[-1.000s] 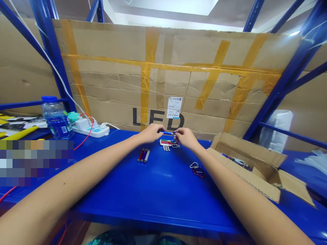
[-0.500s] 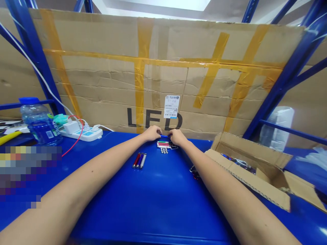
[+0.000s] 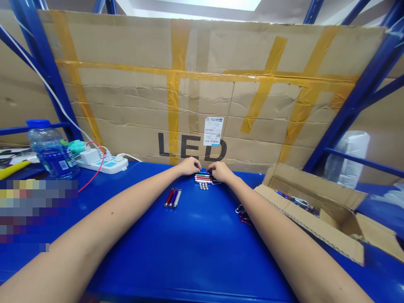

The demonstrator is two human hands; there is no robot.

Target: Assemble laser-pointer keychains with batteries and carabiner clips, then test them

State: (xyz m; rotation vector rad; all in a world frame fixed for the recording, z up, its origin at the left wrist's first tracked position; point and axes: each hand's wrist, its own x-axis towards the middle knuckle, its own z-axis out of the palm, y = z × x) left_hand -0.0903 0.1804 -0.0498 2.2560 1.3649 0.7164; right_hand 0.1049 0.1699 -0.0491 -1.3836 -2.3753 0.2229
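Small metal penlights [image 3: 202,178] lie on the blue shelf [image 3: 202,252], the left hand [image 3: 189,166] and right hand [image 3: 221,171] curled against them at either end, grip unclear. Button batteries [image 3: 203,186] sit at six o'clock, three more penlights [image 3: 172,198] at eight.

Filling the top of my view, a large cardboard sheet [image 3: 195,84] printed "LED" and crossed with yellow tape leans against the blue steel rack [image 3: 41,63]. At left on the blue surface [image 3: 189,261], a water bottle [image 3: 53,153] stands just beside a white power strip [image 3: 102,165]. At right sits an open cardboard box [image 3: 311,206], with a white plastic bag [image 3: 349,155] beyond it.
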